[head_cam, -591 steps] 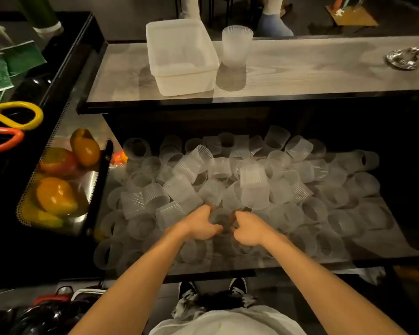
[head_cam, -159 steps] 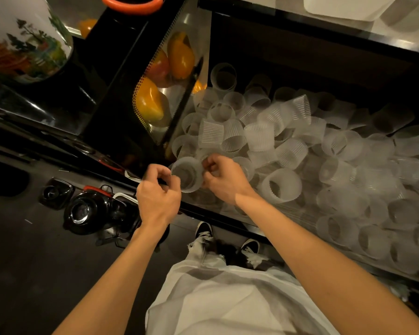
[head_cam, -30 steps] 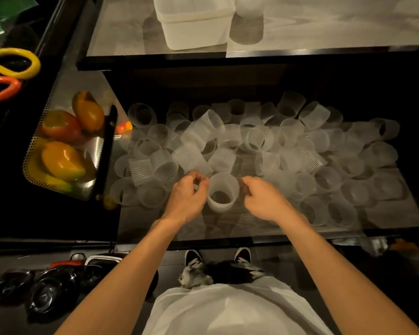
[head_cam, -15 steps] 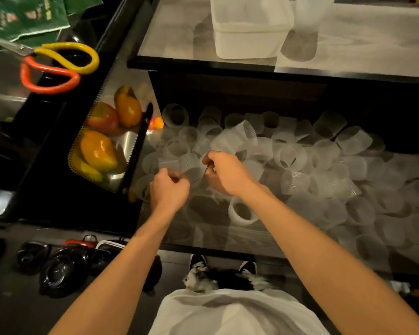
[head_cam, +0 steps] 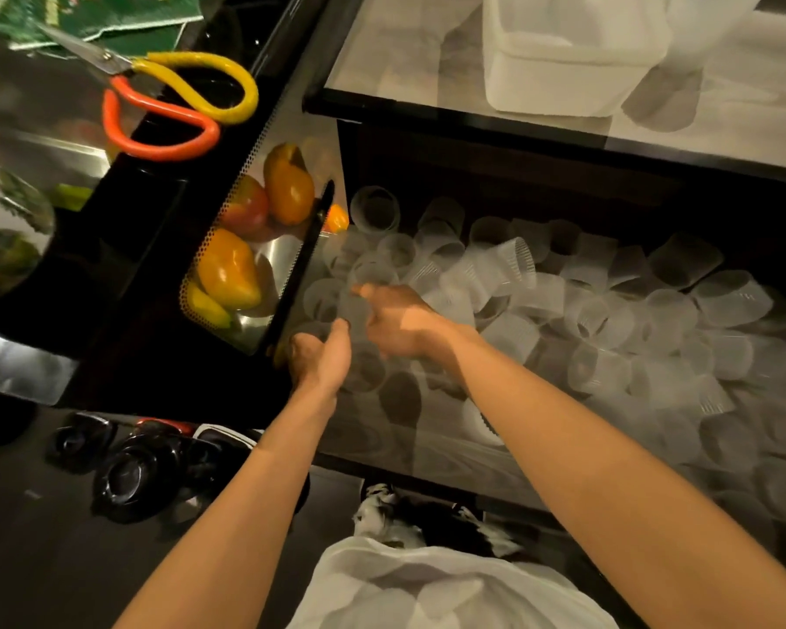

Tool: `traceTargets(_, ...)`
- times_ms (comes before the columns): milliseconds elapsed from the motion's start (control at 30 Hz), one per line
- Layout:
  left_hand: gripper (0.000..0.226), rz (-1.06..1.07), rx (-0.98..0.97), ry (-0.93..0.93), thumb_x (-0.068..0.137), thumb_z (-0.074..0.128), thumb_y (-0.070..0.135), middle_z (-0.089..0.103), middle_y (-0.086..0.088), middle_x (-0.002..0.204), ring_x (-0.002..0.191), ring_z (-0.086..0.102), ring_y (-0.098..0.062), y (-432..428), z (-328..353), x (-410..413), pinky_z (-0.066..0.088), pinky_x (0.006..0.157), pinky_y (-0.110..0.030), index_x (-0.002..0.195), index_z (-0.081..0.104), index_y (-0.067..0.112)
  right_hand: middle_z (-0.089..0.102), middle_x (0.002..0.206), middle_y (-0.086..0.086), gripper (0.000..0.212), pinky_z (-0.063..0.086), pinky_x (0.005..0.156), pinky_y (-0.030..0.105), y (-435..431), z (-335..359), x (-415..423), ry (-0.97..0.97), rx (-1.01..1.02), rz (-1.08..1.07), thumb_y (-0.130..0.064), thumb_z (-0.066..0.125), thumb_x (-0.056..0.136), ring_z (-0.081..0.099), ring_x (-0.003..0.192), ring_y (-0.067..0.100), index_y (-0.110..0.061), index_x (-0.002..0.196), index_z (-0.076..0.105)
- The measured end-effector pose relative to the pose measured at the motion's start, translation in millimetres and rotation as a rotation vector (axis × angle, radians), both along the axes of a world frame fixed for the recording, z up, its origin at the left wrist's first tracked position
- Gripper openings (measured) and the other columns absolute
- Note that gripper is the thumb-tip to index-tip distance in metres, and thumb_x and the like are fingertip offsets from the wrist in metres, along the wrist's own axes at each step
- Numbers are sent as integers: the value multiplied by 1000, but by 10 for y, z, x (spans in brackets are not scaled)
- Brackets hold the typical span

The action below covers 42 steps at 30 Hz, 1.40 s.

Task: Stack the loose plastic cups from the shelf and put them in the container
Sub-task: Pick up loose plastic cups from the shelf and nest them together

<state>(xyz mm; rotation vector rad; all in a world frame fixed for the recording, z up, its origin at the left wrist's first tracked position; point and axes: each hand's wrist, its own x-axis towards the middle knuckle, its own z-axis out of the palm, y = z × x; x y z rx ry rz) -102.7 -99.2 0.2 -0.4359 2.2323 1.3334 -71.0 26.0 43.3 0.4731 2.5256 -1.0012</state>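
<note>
Looks down from head height on two bare forearms reaching to the near left corner of a lower shelf (head_cam: 432, 451). Shows the shelf heaped with loose plastic cups (head_cam: 609, 311), translucent and ribbed, tumbled on their sides and spreading to the right edge of view. Finds the right hand (head_cam: 400, 320) with fingers curled on a blurred cup (head_cam: 351, 308) held between the two hands, one finger pointing left. Finds the left hand (head_cam: 321, 356) just beside it, fingers curled; cannot tell through the motion blur whether gripping a cup of its own or nothing. Places the white container (head_cam: 563, 70) on the bench (head_cam: 405, 47) above the shelf, well apart from the hands, with a cup stack (head_cam: 708, 20) just beside it on the right. Notes, to the left, a perforated metal tray (head_cam: 228, 206) of orange and red fruit (head_cam: 228, 270), and scissors (head_cam: 178, 102) with yellow and orange handles. Reads as the gathering step, nesting one cup into another, with most of the heap not yet stacked. Calls next for lining up base to mouth, pressing together, then reaching for another loose cup nearby.
</note>
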Motion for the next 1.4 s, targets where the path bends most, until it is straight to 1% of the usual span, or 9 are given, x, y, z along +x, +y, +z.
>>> traceTargets(133, 57, 81, -7, 35, 92, 52, 52, 57, -19, 134, 119, 58, -38, -39, -27, -97, 50, 100, -50, 124, 52, 4, 48, 149, 11, 53, 46, 106, 37, -14, -45, 20, 93, 23, -14, -17, 50, 97, 49, 135, 28, -15, 150, 42)
traceTargets(233, 45, 113, 7, 93, 98, 50, 42, 59, -14, 128, 115, 57, -34, -83, -26, -111, 46, 92, -39, 126, 53, 7, 62, 123, 5, 45, 48, 95, 35, 0, -109, 129, 151, -58, -117, -19, 53, 93, 59, 113, 19, -12, 138, 53)
traceTargets(333, 28, 66, -28, 231, 99, 53, 24, 63, -10, 119, 103, 56, -24, -135, -41, -36, 37, 81, -31, 121, 59, 8, 61, 99, -2, 40, 50, 84, 36, -74, -167, 268, 109, -101, -177, -13, 53, 93, 59, 89, 16, -9, 132, 57)
traceTargets(533, 18, -77, -37, 323, 95, 54, 14, 64, -9, 116, 104, 61, -25, -273, -206, 92, 49, 89, -38, 111, 62, 14, 54, 77, -6, 9, 45, 74, 31, -228, -301, 429, 106, -22, -142, -10, 50, 86, 52, 73, 12, -16, 92, 54)
traceTargets(700, 17, -132, 2, 353, 98, 52, 9, 62, -4, 110, 96, 58, -17, -384, -251, 181, 42, 80, -28, 112, 60, 12, 69, 90, 5, 22, 53, 71, 28, -294, -347, 571, 89, -91, -146, -10, 54, 90, 64, 82, 17, -11, 112, 57)
traceTargets(767, 16, -155, 3, 365, 97, 53, 9, 64, -5, 108, 96, 60, -17, -424, -284, 211, 43, 79, -27, 111, 60, 13, 69, 92, 7, 19, 55, 75, 35, -310, -373, 627, 100, -53, -136, -11, 55, 90, 66, 85, 22, -10, 109, 58)
traceTargets(1067, 10, -225, -49, 376, 98, 55, 10, 66, -8, 110, 97, 62, -19, -521, -468, 298, 50, 84, -32, 105, 61, 16, 69, 104, 9, 36, 56, 84, 44, -390, -442, 816, 35, -31, -148, -14, 57, 91, 66, 98, 29, -9, 126, 53)
traceTargets(1267, 10, -246, -50, 388, 97, 56, 12, 66, -7, 107, 97, 64, -21, -567, -519, 292, 55, 84, -36, 102, 62, 19, 70, 93, 4, 22, 54, 77, 38, -423, -463, 825, 20, -26, -173, -11, 56, 88, 64, 93, 27, -11, 110, 54)
traceTargets(1400, 10, -242, -44, 414, 96, 57, 11, 67, -7, 106, 96, 65, -20, -601, -533, 312, 54, 82, -33, 101, 62, 19, 71, 92, 3, 23, 55, 79, 40, -444, -478, 823, 12, -30, -174, -14, 57, 87, 66, 91, 26, -13, 110, 55)
